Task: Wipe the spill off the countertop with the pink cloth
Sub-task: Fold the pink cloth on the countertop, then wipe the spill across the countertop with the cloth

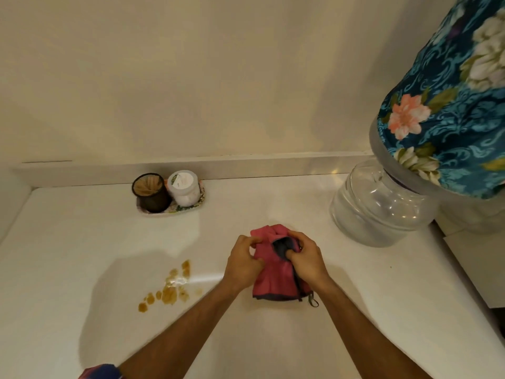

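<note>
Both hands, left hand (244, 265) and right hand (307, 259), grip the pink cloth (270, 280); brown spill (169, 288) leftward; perhaps a covered water jar (382, 206) right.

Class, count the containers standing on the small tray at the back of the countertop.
2. A dark cup stands on the left of the tray, and a white jar stands beside it on the right. None seems hidden.

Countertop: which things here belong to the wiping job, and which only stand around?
For the job: pink cloth, held by left hand and right hand; brown spill; countertop.

Only standing around: dark cup, white jar, small tray, water dispenser.
</note>
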